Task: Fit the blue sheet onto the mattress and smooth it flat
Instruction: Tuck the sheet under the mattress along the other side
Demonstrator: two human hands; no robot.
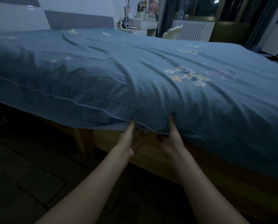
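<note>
The blue sheet (135,75) with white and yellow flower prints covers the mattress, wrinkled across the middle, and its piped edge hangs over the near side. My left hand (130,138) grips the sheet's lower edge from below, thumb up on the fabric and fingers hidden under it. My right hand (172,138) holds the same edge a little to the right, thumb up against the sheet's side, its fingers tucked beneath. A pale strip of the mattress (119,127) shows under the lifted edge between and left of my hands.
The wooden bed frame (199,160) runs below the sheet, with a leg (80,139) at the left. A grey and white headboard (38,16) stands at the back left. A cluttered white bedside table (140,25), a radiator (191,30) and curtains lie beyond the bed.
</note>
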